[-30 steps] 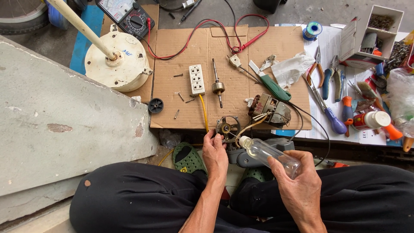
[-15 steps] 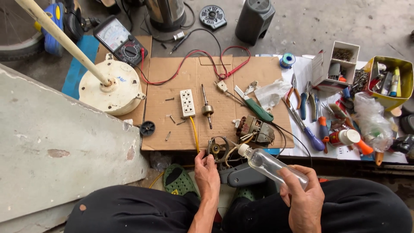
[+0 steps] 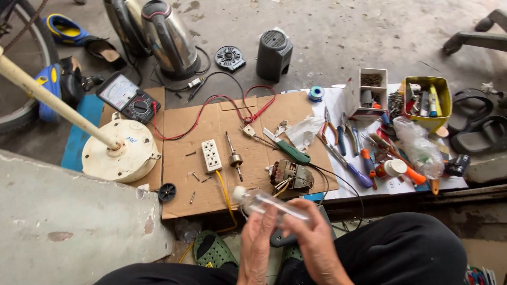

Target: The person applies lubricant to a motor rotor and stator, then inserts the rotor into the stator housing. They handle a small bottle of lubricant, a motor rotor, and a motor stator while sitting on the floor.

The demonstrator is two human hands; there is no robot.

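A small clear plastic bottle [image 3: 264, 203] lies between both my hands, just above my lap. My left hand [image 3: 260, 235] wraps its neck end, and my right hand [image 3: 315, 232] grips its body. Just beyond the bottle, on a sheet of cardboard [image 3: 211, 132], sit a small motor with copper windings [image 3: 290, 175], a rotor shaft [image 3: 234, 157], a white socket strip [image 3: 212, 155] on a yellow cable, and a green-handled screwdriver [image 3: 288, 150].
A round cream fan base with a pole [image 3: 119, 153] stands at the left beside a concrete slab [image 3: 68, 221]. An analog multimeter [image 3: 129, 97], two steel kettles [image 3: 163, 34] and a dark speaker-like cylinder [image 3: 273, 53] lie farther back. Pliers, screwdrivers and small boxes crowd the right.
My left hand has left the small part on the cardboard and joined my right hand on the bottle. The bottle now sits lower and nearer my body; my view has tilted up.
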